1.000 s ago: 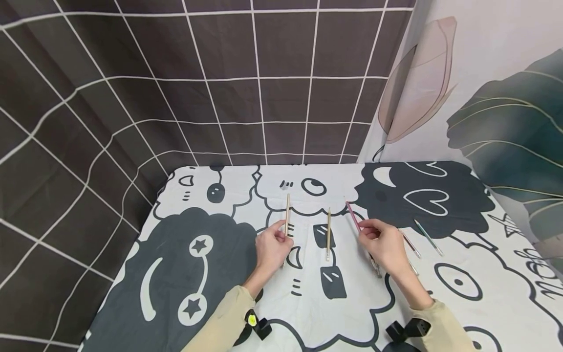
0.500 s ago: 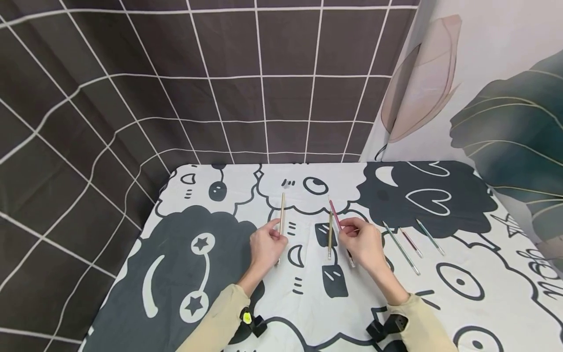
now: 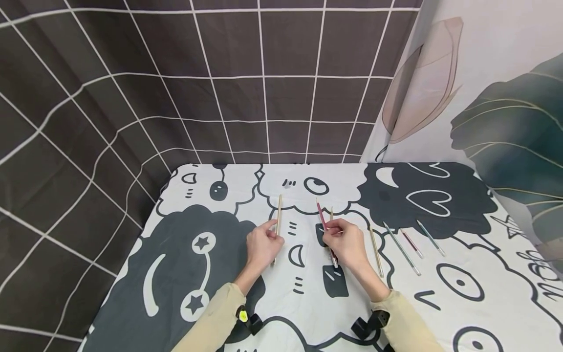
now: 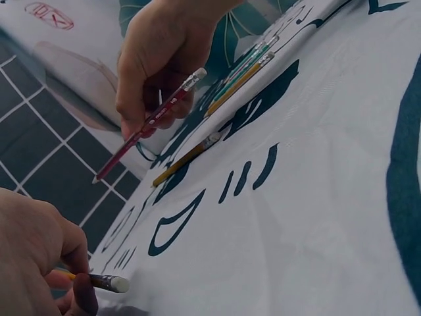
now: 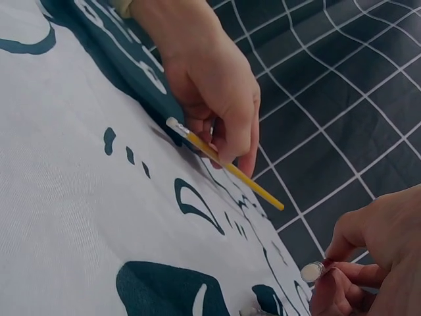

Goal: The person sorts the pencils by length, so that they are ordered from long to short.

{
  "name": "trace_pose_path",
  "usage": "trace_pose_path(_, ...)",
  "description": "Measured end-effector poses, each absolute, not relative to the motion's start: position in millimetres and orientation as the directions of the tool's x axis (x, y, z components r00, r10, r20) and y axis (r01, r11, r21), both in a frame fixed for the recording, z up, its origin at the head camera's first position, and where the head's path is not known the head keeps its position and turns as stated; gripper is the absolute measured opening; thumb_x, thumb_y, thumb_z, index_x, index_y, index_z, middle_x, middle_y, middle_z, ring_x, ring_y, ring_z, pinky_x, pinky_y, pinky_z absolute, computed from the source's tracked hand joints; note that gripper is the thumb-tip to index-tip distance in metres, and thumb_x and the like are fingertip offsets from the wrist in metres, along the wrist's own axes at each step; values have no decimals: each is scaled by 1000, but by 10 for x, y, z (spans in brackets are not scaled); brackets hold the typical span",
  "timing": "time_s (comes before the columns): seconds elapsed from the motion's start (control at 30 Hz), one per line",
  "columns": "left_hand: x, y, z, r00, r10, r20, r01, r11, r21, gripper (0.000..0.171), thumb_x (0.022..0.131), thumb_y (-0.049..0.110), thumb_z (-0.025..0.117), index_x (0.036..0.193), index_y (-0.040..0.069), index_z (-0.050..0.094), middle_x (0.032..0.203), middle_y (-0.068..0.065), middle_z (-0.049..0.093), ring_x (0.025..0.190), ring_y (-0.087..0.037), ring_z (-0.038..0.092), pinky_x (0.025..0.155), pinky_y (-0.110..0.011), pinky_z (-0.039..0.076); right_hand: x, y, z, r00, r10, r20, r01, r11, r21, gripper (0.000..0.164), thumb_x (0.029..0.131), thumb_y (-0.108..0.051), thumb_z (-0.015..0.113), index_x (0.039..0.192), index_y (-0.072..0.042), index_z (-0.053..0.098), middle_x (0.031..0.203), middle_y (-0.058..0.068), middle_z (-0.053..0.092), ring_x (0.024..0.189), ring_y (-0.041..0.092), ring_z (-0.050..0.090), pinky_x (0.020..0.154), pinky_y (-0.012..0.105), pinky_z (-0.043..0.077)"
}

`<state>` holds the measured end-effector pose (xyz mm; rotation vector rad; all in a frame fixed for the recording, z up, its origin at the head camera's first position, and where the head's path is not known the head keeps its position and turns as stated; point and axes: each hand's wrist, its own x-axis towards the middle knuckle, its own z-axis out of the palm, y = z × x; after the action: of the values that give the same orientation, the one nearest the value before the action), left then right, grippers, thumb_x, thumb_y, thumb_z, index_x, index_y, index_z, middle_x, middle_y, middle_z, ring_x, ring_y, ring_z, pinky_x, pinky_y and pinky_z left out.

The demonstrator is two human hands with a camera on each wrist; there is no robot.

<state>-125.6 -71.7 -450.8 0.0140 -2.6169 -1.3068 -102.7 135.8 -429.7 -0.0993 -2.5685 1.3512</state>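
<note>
My left hand (image 3: 261, 247) pinches a yellow pencil (image 3: 279, 215) between thumb and fingers, its eraser end toward me. In the right wrist view this pencil (image 5: 247, 179) slants above the patterned cloth. A red pencil (image 4: 145, 128) with a white eraser is pinched in my right hand (image 3: 347, 243), its tip pointing away from me. Beneath that hand, another yellow pencil (image 4: 187, 158) lies on the cloth, partly covered in the head view.
To the right on the cloth (image 3: 303, 313) lie a third yellow pencil (image 3: 376, 252), two green pencils (image 3: 401, 248) and a second red pencil (image 3: 411, 243). A dark gridded curtain (image 3: 237, 98) hangs behind the table.
My right hand has moved left with the red pencil, uncovering pencils on the right and passing over the middle yellow one. My left hand has shifted slightly left, still holding its yellow pencil.
</note>
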Motion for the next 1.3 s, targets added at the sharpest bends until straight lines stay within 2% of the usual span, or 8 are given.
trace_pose_path(0.33, -1277, -763, -4499, -982, -116, 148, 43, 625, 779, 44, 69, -1, 70, 113, 5, 76, 64, 4, 61, 63, -18, 59, 69, -42, 50, -1095, 1203, -4347, -974, 160, 160, -42, 568, -822, 16, 73, 1, 63, 87, 0, 71, 66, 0, 61, 55, 11, 53, 55, 24, 41)
trace_pose_path(0.67, -1282, -823, -4518, -988, -78, 130, 49, 644, 763, 45, 69, -1, 70, 113, 2, 75, 64, 3, 61, 62, -18, 58, 67, -42, 49, -1119, 1043, -4418, -979, 142, 147, -43, 563, -825, 17, 72, 4, 62, 86, 3, 70, 65, 1, 61, 54, 12, 52, 52, 24, 42)
trace_pose_path(1.07, -1284, -867, -4500, -990, -53, 127, 59, 672, 738, 43, 69, -1, 69, 112, 0, 75, 61, 4, 59, 64, -21, 59, 70, -43, 49, -1149, 902, -4433, -982, 142, 121, -22, 556, -831, 18, 70, 2, 63, 86, 2, 71, 66, 0, 63, 55, 11, 54, 55, 28, 46)
trace_pose_path(1.3, -1280, -876, -4489, -992, -40, 122, 62, 688, 723, 44, 69, -1, 68, 113, -2, 74, 60, 3, 61, 61, -18, 59, 67, -43, 49, -1158, 805, -4433, -982, 127, 142, -44, 570, -820, 16, 69, 0, 64, 83, 1, 71, 64, 0, 63, 54, 11, 54, 56, 29, 45)
